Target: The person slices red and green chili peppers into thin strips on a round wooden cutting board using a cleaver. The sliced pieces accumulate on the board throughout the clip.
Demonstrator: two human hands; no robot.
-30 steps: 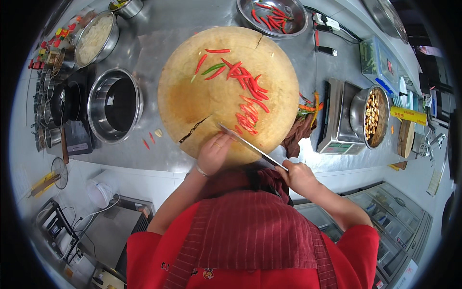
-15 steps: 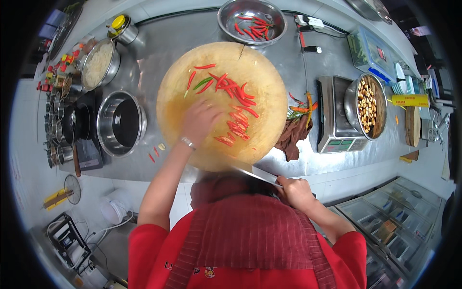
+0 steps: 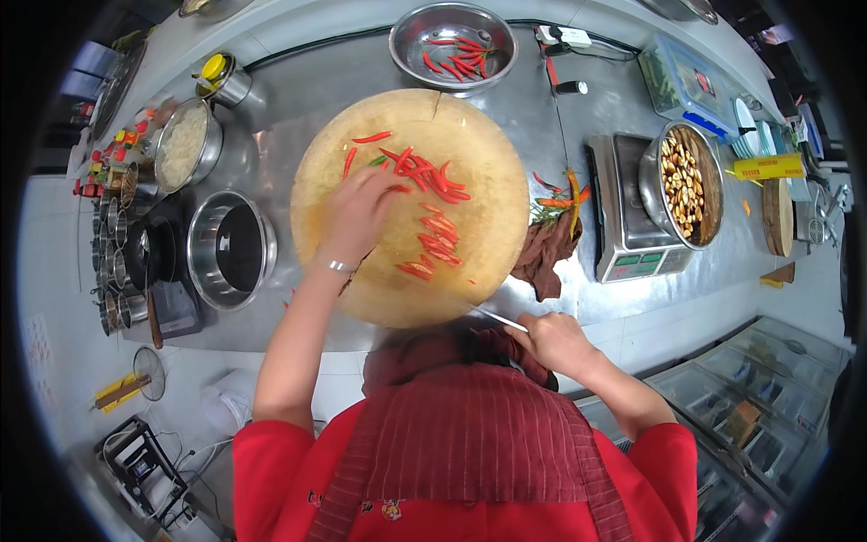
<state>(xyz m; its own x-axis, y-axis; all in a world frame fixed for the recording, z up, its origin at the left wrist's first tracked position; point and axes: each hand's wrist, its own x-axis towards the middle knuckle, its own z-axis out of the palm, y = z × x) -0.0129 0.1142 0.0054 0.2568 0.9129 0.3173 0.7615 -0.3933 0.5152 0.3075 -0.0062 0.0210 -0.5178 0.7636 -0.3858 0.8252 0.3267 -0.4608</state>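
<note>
My left hand (image 3: 357, 210) is over the left half of the round wooden chopping board (image 3: 316, 194), its fingers curled and slightly blurred. A red chili (image 3: 401, 188) shows at its fingertips. Whole red chilies (image 3: 424, 170) lie in a pile just beyond, with a green chili (image 3: 378, 161) partly covered by the fingers. Split red chilies (image 3: 437, 242) sit in a row nearer me. My right hand (image 3: 553, 341) grips a knife (image 3: 498, 318) by its handle, the blade angled toward the board's near edge and partly blurred.
A steel bowl of red chilies (image 3: 454, 20) stands behind the board. An empty-looking steel bowl (image 3: 200, 246) is at left, near a bowl of pale shreds (image 3: 185, 144). A brown cloth (image 3: 545, 264), a scale (image 3: 643, 264) and a bowl of brown-and-white pieces (image 3: 652, 181) are at right.
My left hand has moved away from me toward the whole chilies and now covers part of the green one. The knife has swung lower and more edge-on in my right hand. The view has shifted slightly.
</note>
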